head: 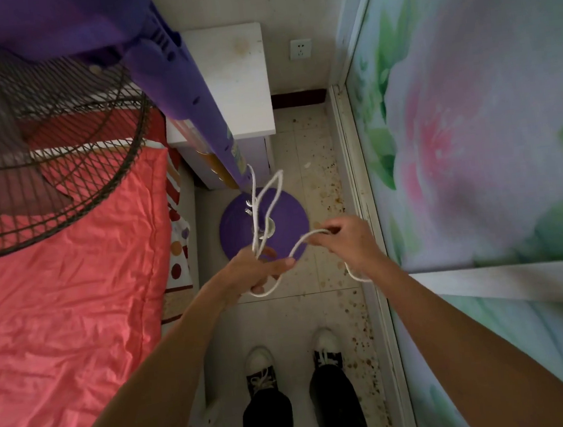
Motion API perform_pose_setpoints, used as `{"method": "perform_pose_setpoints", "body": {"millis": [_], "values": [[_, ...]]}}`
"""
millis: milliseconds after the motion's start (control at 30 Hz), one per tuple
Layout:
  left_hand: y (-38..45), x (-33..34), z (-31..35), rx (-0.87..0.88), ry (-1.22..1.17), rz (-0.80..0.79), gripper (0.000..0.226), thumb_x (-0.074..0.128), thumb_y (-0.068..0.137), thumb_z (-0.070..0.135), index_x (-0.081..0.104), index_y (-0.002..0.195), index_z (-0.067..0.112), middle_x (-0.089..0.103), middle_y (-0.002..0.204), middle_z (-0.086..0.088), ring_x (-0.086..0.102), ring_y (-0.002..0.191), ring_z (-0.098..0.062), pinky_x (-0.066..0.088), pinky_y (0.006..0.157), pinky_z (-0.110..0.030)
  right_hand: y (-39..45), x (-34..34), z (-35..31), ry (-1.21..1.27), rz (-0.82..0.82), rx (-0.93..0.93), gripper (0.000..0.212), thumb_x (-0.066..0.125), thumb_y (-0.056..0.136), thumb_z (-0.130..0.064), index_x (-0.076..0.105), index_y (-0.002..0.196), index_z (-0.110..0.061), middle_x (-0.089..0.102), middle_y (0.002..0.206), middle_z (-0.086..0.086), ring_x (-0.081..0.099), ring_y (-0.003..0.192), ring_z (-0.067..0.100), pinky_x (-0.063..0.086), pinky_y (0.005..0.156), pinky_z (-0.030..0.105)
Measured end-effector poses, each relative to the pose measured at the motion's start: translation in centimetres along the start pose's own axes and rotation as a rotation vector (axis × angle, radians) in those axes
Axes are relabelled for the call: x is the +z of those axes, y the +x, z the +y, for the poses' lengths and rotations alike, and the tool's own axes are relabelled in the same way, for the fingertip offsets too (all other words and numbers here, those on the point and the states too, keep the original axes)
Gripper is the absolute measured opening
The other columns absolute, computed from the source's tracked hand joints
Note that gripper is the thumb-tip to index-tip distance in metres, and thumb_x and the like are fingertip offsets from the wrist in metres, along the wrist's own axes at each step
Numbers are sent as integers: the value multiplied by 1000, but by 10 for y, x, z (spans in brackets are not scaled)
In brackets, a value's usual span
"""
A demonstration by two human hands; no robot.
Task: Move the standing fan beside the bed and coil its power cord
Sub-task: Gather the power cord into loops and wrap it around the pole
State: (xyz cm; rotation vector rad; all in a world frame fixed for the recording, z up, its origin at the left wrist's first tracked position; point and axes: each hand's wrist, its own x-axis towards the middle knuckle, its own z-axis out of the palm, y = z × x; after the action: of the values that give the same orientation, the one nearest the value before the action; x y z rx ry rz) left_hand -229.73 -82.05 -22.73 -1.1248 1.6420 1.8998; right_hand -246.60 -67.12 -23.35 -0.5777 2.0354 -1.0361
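**Cord being coiled beside the bed**

Narrow tiled floor (316, 161) is hosting the purple standing fan (188, 84) beside the pink-quilted bed (74, 285); left hand (261, 270) is gripping white cord loops (265, 201); right hand (348, 241) is pinching the next length; loops may be slipping loose.

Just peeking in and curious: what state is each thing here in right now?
Standing fan: upright beside the bed, blades look still.
Power cord: white, partly looped, held in both hands.
Left hand: closed on gathered loops.
Right hand: pinching the next stretch.
Wall socket: nothing plugged in.
Bed: pink cover, wrinkled.
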Motion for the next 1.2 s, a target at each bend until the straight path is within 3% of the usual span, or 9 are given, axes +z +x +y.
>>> {"method": "perform_pose_setpoints", "body": {"millis": [200, 433, 667, 733, 800, 833, 900, 1033, 1200], "values": [[4, 0, 6, 86, 143, 4, 16, 66, 88, 18, 64, 97, 5, 70, 61, -6, 59, 56, -19, 49, 59, -30, 42, 2, -41, -263, 1, -80, 19, 76, 70, -35, 70, 71, -16, 67, 63, -2, 57, 55, 7, 49, 55, 24], [12, -18, -11, 87, -40, -31, 36, 43, 103, 28, 67, 83, 12, 49, 46, -2, 42, 37, -10, 42, 45, -23, 78, -33, -54, -754, 107, -495, 23, 71, 86, -34, 71, 93, -12, 68, 89, 1, 63, 79, 18, 49, 84, 37], [7, -38, -33, 93, -306, -73, 43, 43, 102, 35, 60, 67, 15, 40, 43, 2, 36, 39, -11, 44, 48, -23, 98, -76, -32, -995, 29, -729, 17, 71, 86, -24, 70, 84, -7, 68, 99, 5, 55, 120, 25, 4, 120, 51], [5, -39, -33, 102, -313, -81, 43, 40, 103, 34, 57, 69, 13, 40, 42, 1, 35, 39, -13, 44, 49, -24, 99, -81, -29, -942, -20, -772, 16, 66, 91, -24, 67, 84, -10, 67, 92, 3, 62, 103, 20, 6, 121, 49], [6, -35, -28, 82, -226, -70, 44, 36, 104, 35, 57, 73, 11, 44, 44, 0, 39, 39, -12, 43, 46, -20, 93, -76, -30, -784, -69, -742, 23, 59, 95, -29, 63, 81, -12, 57, 69, -5, 54, 64, 14, 42, 105, 46], [7, -33, -26, 62, -151, -54, 44, 35, 105, 35, 57, 76, 11, 48, 46, 0, 42, 38, -10, 42, 43, -18, 89, -71, -32, -672, -88, -683, 28, 56, 97, -32, 61, 78, -11, 51, 61, -6, 49, 54, 16, 54, 77, 40], [11, -25, -21, 44, 24, -23, 41, 35, 105, 36, 57, 81, 11, 54, 49, 3, 47, 40, -6, 42, 43, -15, 81, -56, -36, -485, -36, -568, 35, 54, 99, -32, 59, 76, -6, 50, 55, 4, 45, 47, 18, 42, 49, 35], [18, -11, -19, 97, 128, 25, 31, 43, 103, 30, 62, 88, 12, 64, 59, 4, 56, 55, -7, 47, 60, -20, 62, -21, -42, -247, 76, -255, 36, 50, 101, -35, 63, 80, -8, 51, 60, 1, 43, 52, 11, 35, 50, 26], [14, -12, -19, 157, -116, 30, 30, 45, 102, 26, 74, 95, 21, 77, 94, 0, 70, 84, -9, 52, 66, -17, 50, -8, -49, 195, -179, 206, 34, 35, 101, -25, 66, 96, -9, 36, 59, -6, 28, 46, 9, 24, 41, 23]]}}
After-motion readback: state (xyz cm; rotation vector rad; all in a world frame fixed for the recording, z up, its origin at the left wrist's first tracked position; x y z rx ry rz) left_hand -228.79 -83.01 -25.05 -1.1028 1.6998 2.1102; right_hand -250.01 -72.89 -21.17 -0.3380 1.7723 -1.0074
